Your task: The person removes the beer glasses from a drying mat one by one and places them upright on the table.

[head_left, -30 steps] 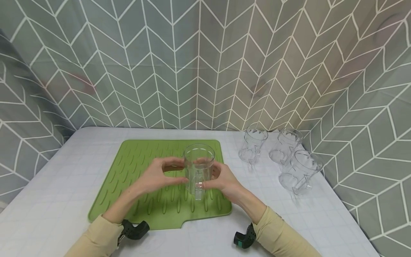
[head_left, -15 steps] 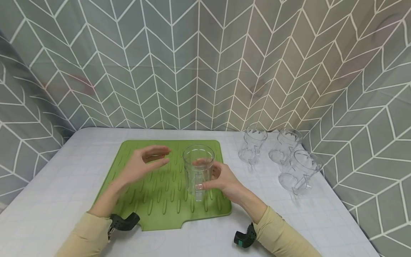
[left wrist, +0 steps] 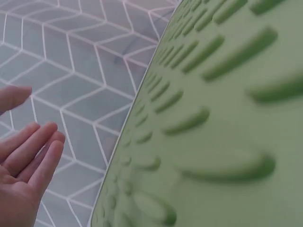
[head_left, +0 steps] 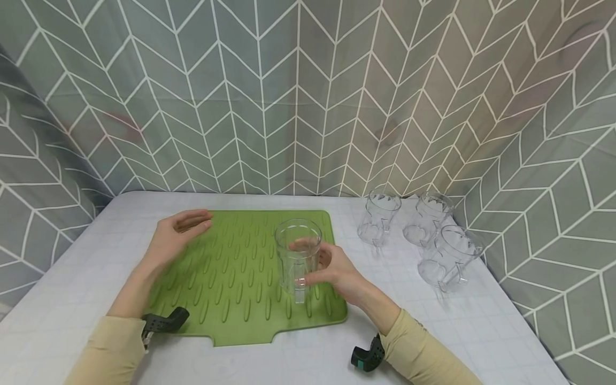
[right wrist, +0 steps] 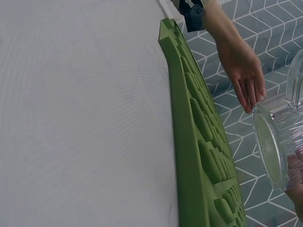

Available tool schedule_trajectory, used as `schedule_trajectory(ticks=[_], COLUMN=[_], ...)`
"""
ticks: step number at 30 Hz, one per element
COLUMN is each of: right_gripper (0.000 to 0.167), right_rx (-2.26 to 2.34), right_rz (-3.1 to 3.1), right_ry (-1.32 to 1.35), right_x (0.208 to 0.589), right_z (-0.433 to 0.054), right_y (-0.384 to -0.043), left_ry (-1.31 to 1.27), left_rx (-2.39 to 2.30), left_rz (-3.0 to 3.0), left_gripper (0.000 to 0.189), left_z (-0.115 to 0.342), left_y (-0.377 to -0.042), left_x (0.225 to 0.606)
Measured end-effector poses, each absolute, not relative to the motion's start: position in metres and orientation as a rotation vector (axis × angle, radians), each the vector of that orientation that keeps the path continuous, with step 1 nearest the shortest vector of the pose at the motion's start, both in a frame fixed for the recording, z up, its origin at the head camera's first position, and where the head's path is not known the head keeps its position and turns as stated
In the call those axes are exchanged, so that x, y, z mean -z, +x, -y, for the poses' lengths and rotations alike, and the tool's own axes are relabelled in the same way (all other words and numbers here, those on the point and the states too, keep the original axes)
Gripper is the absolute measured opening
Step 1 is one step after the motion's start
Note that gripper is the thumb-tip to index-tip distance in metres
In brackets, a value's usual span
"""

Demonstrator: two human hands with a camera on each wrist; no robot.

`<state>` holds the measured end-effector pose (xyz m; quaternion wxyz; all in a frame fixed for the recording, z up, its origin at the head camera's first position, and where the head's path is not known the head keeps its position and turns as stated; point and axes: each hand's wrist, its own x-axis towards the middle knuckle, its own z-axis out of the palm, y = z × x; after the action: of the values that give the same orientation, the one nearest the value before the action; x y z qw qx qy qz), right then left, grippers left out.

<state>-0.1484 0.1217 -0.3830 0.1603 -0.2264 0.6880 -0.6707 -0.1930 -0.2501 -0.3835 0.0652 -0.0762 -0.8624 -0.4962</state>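
Observation:
My right hand point(head_left: 337, 271) grips a clear mug point(head_left: 286, 262) by its side, fingers behind and thumb at the front near the handle. The mug is upright over the right part of a green ridged drying mat point(head_left: 231, 267), its handle toward me. In the right wrist view a gap shows between the mug's base point(right wrist: 268, 151) and the mat. My left hand point(head_left: 175, 232) hovers by the mat's left edge, holding nothing, fingers extended and thumb apart. The left wrist view shows this left hand point(left wrist: 28, 170) beside the mat point(left wrist: 222, 132).
Three more clear mugs stand upright at the table's right side: one at the back point(head_left: 377, 219), one beside it point(head_left: 425, 222) and one nearer me point(head_left: 447, 262). A white cloth point(head_left: 385, 289) covers the table. A patterned curtain point(head_left: 279, 96) encloses the back and sides.
My left hand has let go of the mug and moved left to the mat's left edge. The right hand keeps its grip, and the mug has hardly moved.

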Motion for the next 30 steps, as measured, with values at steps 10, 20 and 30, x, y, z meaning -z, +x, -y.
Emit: schedule_trajectory(ticks=[10,20,30], right_gripper=[0.071,0.075,0.074], right_rx=[1.935,1.962,1.963], right_rz=[-1.952,-1.938,-1.941], right_ry=[-0.642,-0.635,-0.623], right_x=[0.384,0.384,0.385], right_z=[-0.121,-0.122,-0.122], right_y=[-0.148,-0.148,-0.149], left_ry=[-0.004,0.223,0.327], left_rx=[1.473,1.402,1.499], left_rz=[2.624,2.593,2.598], left_gripper=[0.064,0.062,0.064], left_z=[0.279,0.292,0.299], left_y=[-0.195,-0.200,-0.201], left_x=[0.392,0.409,0.419])
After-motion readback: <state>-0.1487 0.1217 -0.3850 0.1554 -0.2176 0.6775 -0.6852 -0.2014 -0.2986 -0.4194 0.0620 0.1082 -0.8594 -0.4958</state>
